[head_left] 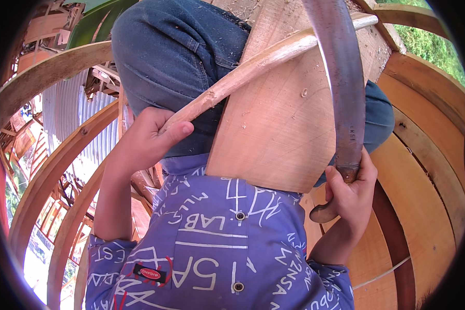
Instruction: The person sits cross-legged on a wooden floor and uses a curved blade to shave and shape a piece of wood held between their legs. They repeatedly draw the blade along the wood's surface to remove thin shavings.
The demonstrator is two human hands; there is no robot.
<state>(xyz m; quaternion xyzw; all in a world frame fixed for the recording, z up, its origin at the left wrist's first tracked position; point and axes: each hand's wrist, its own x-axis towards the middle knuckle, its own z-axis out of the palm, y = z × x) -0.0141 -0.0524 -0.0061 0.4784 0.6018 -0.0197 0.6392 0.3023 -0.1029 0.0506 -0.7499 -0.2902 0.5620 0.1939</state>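
My left hand [157,133] is closed round the near end of a pale, peeled wooden stick [263,63]. The stick slants away to the upper right, across my bent leg and over a wide wooden plank [276,134]. My right hand [354,194] grips the dark wooden handle of a machete [346,93]. Its long, broad blade points away from me, with the bright edge facing left. Near its far part the blade overlaps the stick; whether the two touch I cannot tell. The plank's near end lies against my shirt.
Curved wooden ribs [62,175] rise on the left, with corrugated metal sheet [72,116] and scattered wood scraps beyond them. Curved planking [413,191] forms a wall on the right. Wood shavings [374,54] lie at the plank's far end. Green plants show at the upper right.
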